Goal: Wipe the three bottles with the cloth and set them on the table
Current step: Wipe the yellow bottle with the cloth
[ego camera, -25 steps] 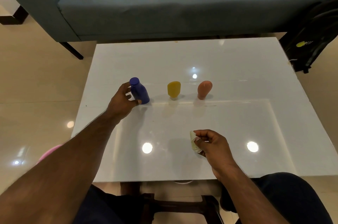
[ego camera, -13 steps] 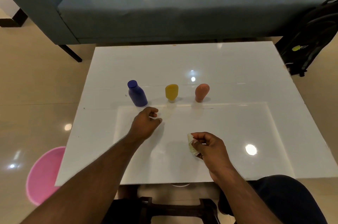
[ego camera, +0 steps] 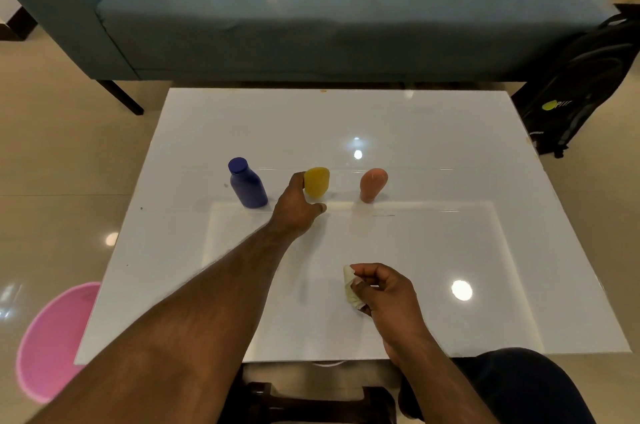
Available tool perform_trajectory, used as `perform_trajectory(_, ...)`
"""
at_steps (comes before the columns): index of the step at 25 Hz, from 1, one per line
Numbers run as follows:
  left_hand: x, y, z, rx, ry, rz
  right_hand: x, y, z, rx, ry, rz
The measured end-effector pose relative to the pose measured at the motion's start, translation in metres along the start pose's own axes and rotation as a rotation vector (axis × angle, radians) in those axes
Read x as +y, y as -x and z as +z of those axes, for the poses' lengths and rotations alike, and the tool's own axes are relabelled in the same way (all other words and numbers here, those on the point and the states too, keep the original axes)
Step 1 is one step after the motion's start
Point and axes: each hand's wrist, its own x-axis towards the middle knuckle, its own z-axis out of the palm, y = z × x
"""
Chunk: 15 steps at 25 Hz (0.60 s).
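Three bottles stand upright in a row across the middle of the white tabletop (ego camera: 433,133), each well apart from its neighbours, which leaves room for a hand to close round one without knocking the next: the blue bottle (ego camera: 247,184) on the left, the yellow bottle (ego camera: 317,182) in the middle, the pink bottle (ego camera: 372,184) on the right. The left hand (ego camera: 296,207) is stretched out to the yellow bottle, its fingers (ego camera: 298,181) curved against that bottle's left side and the thumb low in front, the shape of a grasp forming; whether it already grips or only touches is hard to tell from this angle. That bottle looks to be the one in hand for wiping. The right hand (ego camera: 384,288) waits nearer the body, above the tabletop, its fingers pinched tight on a small bunched cloth (ego camera: 348,281), held up and ready so a bottle can be brought to it rather than the cloth carried out. A pink tub (ego camera: 52,340) sits on the floor to the left, a sofa (ego camera: 311,8) beyond the tabletop.
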Motion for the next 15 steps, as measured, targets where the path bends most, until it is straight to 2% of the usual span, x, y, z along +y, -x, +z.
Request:
perform_trajectory(3,-0.001,-0.001,-0.001,0.014,0.008,0.019,0.001,-0.002,0.000,0.002,-0.003,0.003)
perform_trajectory(6,-0.008,0.015,-0.007,-0.063,0.083,0.001,0.001,-0.003,-0.001,0.003,-0.008,0.003)
perform_trajectory(12,-0.035,0.102,-0.021,-0.223,0.616,-0.259,-0.006,0.005,0.000,0.025,-0.059,-0.010)
perform_trajectory(15,-0.041,0.150,-0.021,-0.290,0.735,-0.313,-0.011,0.019,0.004,0.004,-0.036,-0.079)
